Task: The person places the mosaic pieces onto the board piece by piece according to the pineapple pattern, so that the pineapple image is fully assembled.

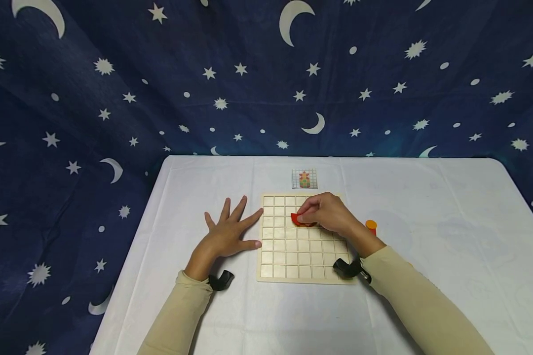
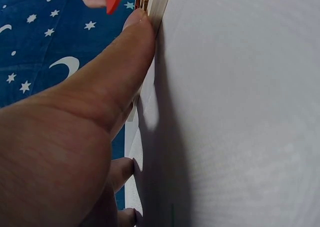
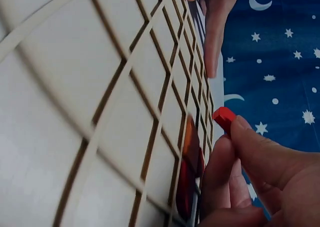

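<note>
A pale wooden board (image 1: 291, 245) with a grid of square cells lies on the table. Above its upper middle, my right hand (image 1: 326, 212) pinches a small red piece (image 3: 224, 118) between thumb and index finger. Under that hand, an orange piece (image 3: 190, 143) and a red piece (image 3: 185, 189) sit on the board, largely hidden from the head view. My left hand (image 1: 226, 235) lies flat with fingers spread at the board's left side. Its thumb touches the board's edge in the left wrist view, and its index fingertip is close to the same edge.
Beyond the board's far edge lies a small card (image 1: 304, 179) with a coloured pattern on a grid. Right of the board is an orange round piece (image 1: 371, 224) with red beneath it, partly behind my right forearm. The white table (image 1: 448, 217) meets a dark blue star-patterned cloth (image 1: 257, 74).
</note>
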`<state>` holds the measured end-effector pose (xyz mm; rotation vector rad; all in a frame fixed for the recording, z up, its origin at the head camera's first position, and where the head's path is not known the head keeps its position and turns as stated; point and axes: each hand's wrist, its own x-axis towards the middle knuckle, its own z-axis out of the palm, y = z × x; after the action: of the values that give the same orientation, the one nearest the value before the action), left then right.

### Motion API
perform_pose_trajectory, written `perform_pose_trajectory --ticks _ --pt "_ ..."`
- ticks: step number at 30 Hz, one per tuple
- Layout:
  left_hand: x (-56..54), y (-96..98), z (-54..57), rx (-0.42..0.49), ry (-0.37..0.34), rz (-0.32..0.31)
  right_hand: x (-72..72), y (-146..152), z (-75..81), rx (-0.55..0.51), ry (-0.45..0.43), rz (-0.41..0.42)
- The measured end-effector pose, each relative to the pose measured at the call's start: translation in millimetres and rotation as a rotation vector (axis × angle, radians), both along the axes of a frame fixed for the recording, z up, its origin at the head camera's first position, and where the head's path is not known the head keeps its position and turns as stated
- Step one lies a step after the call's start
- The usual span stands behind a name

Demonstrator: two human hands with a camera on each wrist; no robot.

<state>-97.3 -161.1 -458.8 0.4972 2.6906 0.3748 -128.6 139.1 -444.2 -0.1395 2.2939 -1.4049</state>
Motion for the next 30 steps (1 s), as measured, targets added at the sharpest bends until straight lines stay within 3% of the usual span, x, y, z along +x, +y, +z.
perform_pose_trajectory --ticks 11,18,30 --pt "0.9 -0.3 1.4 0.008 0.0 0.004 -1.8 -15.1 -3.9 0.045 0.025 -0.021" --pt "0.8 0.0 1.2 0.003 -0.004 0.007 -3.0 -16.0 -7.7 0.154 0.129 0.004" --pt "0.3 0.1 0.6 0.015 -0.004 0.009 3.6 -19.3 -8.4 0.209 0.266 0.02"
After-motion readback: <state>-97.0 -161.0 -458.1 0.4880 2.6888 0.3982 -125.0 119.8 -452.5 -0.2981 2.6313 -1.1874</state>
